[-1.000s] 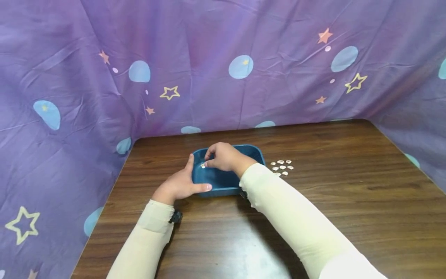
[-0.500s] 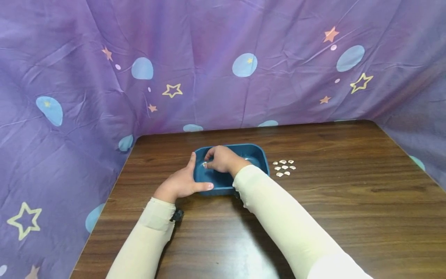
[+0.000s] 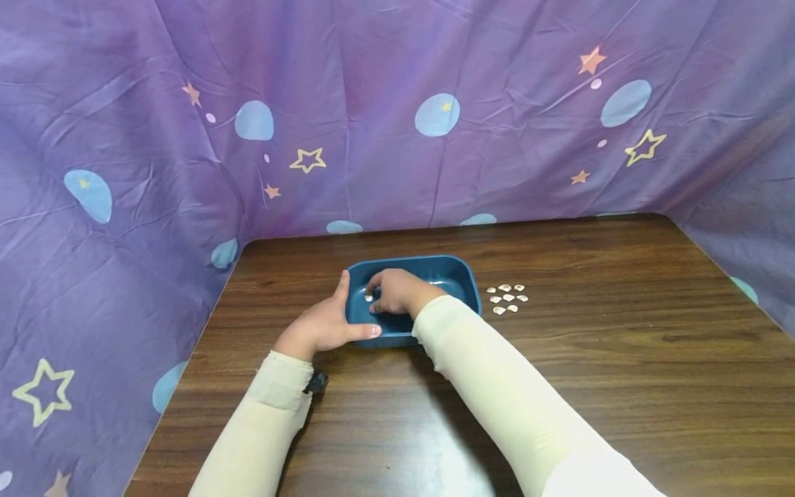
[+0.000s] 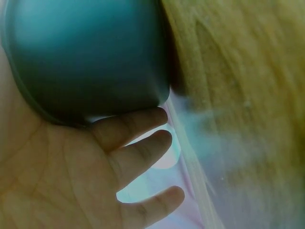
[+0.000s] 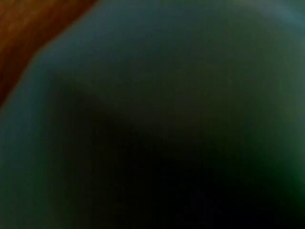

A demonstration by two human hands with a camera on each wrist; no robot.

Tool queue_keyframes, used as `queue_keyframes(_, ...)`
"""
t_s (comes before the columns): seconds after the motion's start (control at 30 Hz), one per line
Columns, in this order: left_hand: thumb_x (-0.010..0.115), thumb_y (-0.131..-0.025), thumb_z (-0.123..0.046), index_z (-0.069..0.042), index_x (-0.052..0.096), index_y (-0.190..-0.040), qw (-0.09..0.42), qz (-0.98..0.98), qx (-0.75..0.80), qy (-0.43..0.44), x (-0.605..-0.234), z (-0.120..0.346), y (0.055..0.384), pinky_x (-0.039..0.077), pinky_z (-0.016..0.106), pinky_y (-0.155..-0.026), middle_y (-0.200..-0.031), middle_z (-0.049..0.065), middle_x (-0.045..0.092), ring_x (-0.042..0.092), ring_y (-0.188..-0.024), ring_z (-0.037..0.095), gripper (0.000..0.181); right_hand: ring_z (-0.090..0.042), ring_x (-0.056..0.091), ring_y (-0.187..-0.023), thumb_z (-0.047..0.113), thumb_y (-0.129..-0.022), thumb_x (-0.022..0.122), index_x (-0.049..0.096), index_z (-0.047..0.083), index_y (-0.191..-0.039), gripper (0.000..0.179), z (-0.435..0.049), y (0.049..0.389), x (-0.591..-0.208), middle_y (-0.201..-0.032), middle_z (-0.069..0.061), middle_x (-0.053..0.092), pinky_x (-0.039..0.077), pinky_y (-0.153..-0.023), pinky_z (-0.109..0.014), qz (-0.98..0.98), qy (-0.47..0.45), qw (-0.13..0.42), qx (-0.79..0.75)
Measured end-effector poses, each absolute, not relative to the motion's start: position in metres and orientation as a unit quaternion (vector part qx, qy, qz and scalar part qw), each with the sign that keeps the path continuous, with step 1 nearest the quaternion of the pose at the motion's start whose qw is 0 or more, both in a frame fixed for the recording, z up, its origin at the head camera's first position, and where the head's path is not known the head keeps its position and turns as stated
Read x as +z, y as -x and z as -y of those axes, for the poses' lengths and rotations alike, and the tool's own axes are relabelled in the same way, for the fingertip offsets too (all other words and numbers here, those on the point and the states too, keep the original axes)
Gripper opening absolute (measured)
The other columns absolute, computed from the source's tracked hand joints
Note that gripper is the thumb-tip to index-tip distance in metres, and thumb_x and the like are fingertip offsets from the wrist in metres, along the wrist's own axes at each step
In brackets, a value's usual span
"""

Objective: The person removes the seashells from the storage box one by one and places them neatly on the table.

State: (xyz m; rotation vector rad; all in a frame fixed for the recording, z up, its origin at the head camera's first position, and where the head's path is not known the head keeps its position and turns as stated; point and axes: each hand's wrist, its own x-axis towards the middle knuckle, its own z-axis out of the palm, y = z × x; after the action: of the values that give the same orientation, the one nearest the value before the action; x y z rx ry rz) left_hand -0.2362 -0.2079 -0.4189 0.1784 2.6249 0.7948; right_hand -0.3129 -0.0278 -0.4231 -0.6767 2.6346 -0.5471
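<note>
A blue rectangular tray stands on the wooden table. My left hand rests against its left end, thumb along the near rim and fingers spread nearly straight along the side. The left wrist view has the same palm and fingers close up against the tray's outer wall. Inside the tray is my right hand, its index finger and thumb parted. A small white seashell lies at the tray's left end, by those fingertips. In the right wrist view, only a dark, blurred tray wall shows.
Several small white shells lie in short rows on the table, just right of the tray. A purple curtain with stars and blue spots hangs behind the table and along both sides.
The right hand's finger and thumb have come apart, leaving the shell in the tray's left end, and the hand has drawn slightly nearer. The left hand keeps its place on the tray.
</note>
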Motion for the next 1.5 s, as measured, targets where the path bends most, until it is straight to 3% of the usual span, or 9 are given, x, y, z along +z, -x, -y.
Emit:
queue_keyframes(0.13,0.071,-0.09,-0.068,-0.015,-0.02,-0.167,0.191,-0.939,0.279,-0.065,-0.42,0.2092,0.2366,0.039,0.059,-0.118,-0.17,0.029,0.024,0.043,-0.148,0.045,0.131,-0.02,0.065,-0.1,0.019,-0.091,0.084,0.079,0.016,-0.104,0.014,0.0276,0.3136,-0.4249,-0.104,0.0,0.076,0.052,-0.103,-0.038,-0.937,0.246,0.155,-0.195)
queue_keyframes(0.23,0.072,-0.089,-0.068,-0.014,-0.019,-0.167,0.19,-0.939,0.28,-0.065,-0.4193,0.2093,0.2362,0.04,0.059,-0.118,-0.169,0.03,0.025,0.045,-0.147,0.045,0.131,-0.018,0.063,-0.091,0.017,-0.088,0.085,0.078,0.016,-0.094,0.01,0.0278,0.3134,-0.4251,-0.093,0.002,0.075,0.054,-0.095,-0.036,-0.938,0.253,0.143,-0.188)
queue_keyframes(0.47,0.071,-0.09,-0.068,-0.014,-0.02,-0.167,0.194,-0.937,0.284,-0.063,-0.4177,0.2094,0.2358,0.039,0.06,-0.118,-0.17,0.03,0.024,0.043,-0.148,0.045,0.131,-0.02,0.063,-0.098,0.01,-0.09,0.082,0.078,0.016,-0.104,0.016,0.0285,0.3113,-0.4236,-0.106,-0.001,0.074,0.052,-0.102,-0.038,-0.931,0.248,0.168,-0.207)
queue_keyframes(0.73,0.073,-0.089,-0.066,-0.011,-0.018,-0.167,0.188,-0.936,0.289,-0.072,-0.4211,0.2102,0.237,0.04,0.058,-0.117,-0.168,0.031,0.027,0.046,-0.146,0.044,0.132,-0.018,0.061,-0.09,0.014,-0.093,0.081,0.073,0.016,-0.09,0.009,0.0274,0.3104,-0.4252,-0.093,0.002,0.07,0.052,-0.09,-0.036,-0.93,0.258,0.172,-0.196)
queue_keyframes(0.97,0.073,-0.09,-0.064,-0.011,-0.02,-0.167,0.185,-0.935,0.29,-0.081,-0.4224,0.2102,0.2375,0.041,0.058,-0.117,-0.168,0.032,0.027,0.047,-0.145,0.044,0.131,-0.018,0.062,-0.1,0.006,-0.092,0.078,0.079,0.017,-0.102,0.014,0.0279,0.31,-0.4232,-0.109,0.0,0.075,0.052,-0.101,-0.037,-0.927,0.254,0.184,-0.207)
queue_keyframes(1.23,0.073,-0.091,-0.064,-0.012,-0.02,-0.166,0.19,-0.934,0.294,-0.077,-0.4202,0.2105,0.2363,0.039,0.058,-0.119,-0.169,0.031,0.025,0.045,-0.147,0.044,0.131,-0.018,0.062,-0.097,0.011,-0.093,0.081,0.076,0.016,-0.099,0.009,0.0273,0.3107,-0.4225,-0.103,0.001,0.073,0.052,-0.098,-0.036,-0.927,0.253,0.189,-0.204)
queue_keyframes(1.5,0.073,-0.091,-0.063,-0.012,-0.02,-0.167,0.188,-0.934,0.292,-0.077,-0.4187,0.2092,0.2365,0.04,0.059,-0.118,-0.168,0.031,0.026,0.047,-0.145,0.044,0.131,-0.019,0.062,-0.099,-0.002,-0.093,0.071,0.08,0.017,-0.1,0.021,0.0254,0.3119,-0.422,-0.109,0.0,0.074,0.052,-0.101,-0.037,-0.923,0.243,0.203,-0.219)
